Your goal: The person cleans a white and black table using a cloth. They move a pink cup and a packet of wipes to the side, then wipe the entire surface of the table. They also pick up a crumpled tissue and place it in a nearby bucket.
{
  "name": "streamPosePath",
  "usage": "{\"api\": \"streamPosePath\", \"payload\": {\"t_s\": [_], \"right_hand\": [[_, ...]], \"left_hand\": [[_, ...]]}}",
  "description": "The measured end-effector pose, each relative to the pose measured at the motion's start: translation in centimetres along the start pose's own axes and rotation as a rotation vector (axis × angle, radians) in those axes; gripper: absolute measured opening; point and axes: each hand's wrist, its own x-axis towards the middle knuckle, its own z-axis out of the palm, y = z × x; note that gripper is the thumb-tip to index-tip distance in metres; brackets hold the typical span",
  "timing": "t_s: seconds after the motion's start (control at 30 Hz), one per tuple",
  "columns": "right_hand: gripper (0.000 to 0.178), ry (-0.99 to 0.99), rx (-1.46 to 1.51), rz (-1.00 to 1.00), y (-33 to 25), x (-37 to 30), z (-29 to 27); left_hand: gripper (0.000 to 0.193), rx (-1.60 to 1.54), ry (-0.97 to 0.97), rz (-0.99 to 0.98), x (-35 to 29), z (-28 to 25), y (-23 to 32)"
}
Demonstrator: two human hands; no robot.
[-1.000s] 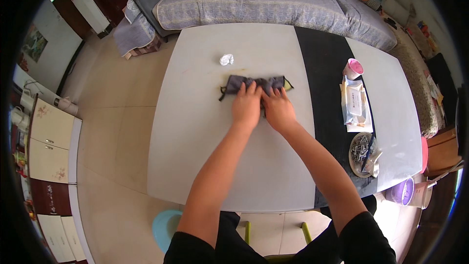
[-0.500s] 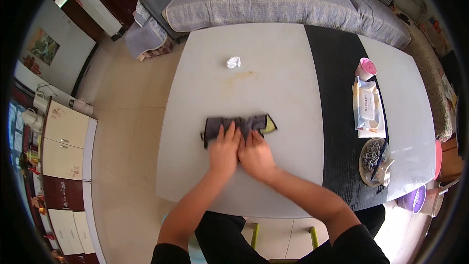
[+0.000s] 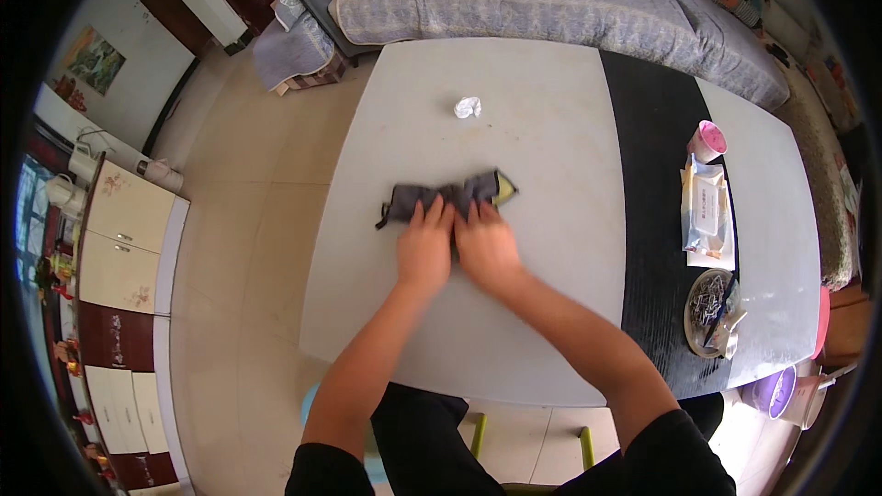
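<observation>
A dark grey cleaning cloth (image 3: 418,194) with a yellow-green folded corner lies bunched on the white tabletop (image 3: 524,331). My left hand (image 3: 425,250) presses down on its left part, fingers close together and pointing away from me. Beside it, my right hand (image 3: 487,246) bears on the right part of the same cloth, its thumb side near the left hand. Both arms reach forward. The cloth under my fingers is hidden. Beyond the cloth sits a crumpled white tissue (image 3: 468,107), apart from both hands.
On the table's black stripe (image 3: 657,184), at the right, stand a pink-and-white cup (image 3: 707,141), a pack of wipes (image 3: 705,209) and a round dish (image 3: 695,312) of small metal pieces. A sofa (image 3: 514,0) borders the far edge. Cabinets (image 3: 124,257) line the left wall.
Both hands have pushed the cloth farther away and slightly left, closer to the tissue. A brownish smear near the tissue now looks much fainter. The whole view has shifted a little.
</observation>
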Motion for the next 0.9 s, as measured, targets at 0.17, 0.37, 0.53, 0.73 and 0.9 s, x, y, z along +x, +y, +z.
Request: {"api": "streamPosePath", "payload": {"t_s": [0.17, 0.37, 0.53, 0.73, 0.9], "right_hand": [[0.036, 0.085, 0.150, -0.205, -2.6, -7.3, -2.7], [0.013, -0.079, 0.022, -0.091, -1.8, 0.9, 0.4], [0.012, -0.140, 0.027, -0.102, -6.0, -0.6, -1.5], [0.030, -0.004, 0.062, -0.316, -10.9, -8.3, -2.7], [0.014, -0.076, 0.129, -0.204, -8.7, 1.5, 1.5]], "left_hand": [[0.038, -0.004, -0.066, 0.066, -8.0, -2.8, 1.4], [0.027, -0.152, 0.148, -0.009, -0.3, -1.0, -1.6], [0.029, -0.069, 0.009, -0.046, -4.8, -2.1, -3.4], [0.033, -0.108, -0.035, 0.013, -15.3, -4.7, -3.3], [0.026, 0.020, 0.044, -0.111, -5.9, -2.5, -8.0]]}}
